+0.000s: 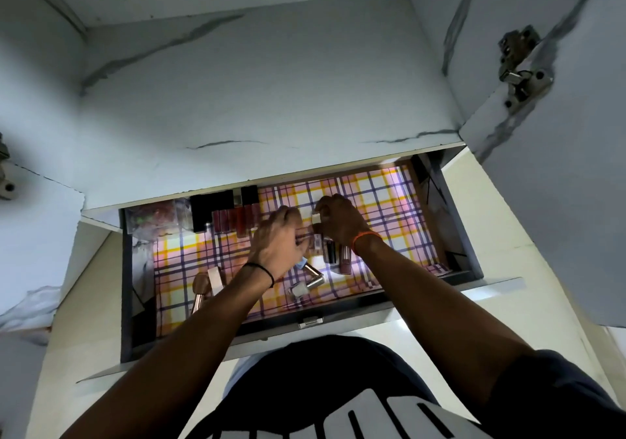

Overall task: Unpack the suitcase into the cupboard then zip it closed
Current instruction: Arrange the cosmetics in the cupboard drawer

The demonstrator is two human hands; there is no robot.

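An open cupboard drawer lined with checked paper holds small cosmetics. My left hand is over the drawer's middle, its fingers curled around a small tube that is mostly hidden. My right hand is right beside it and pinches a small white-capped item. Dark lipstick tubes lie under my right wrist. Two nail polish bottles with silver caps lie below my left hand. The suitcase is not in view.
A row of red lip-gloss tubes and black cases lines the drawer's back left, beside a clear bag. Rose-gold items lie at the front left. The cupboard shelf is above; an open door hangs at right.
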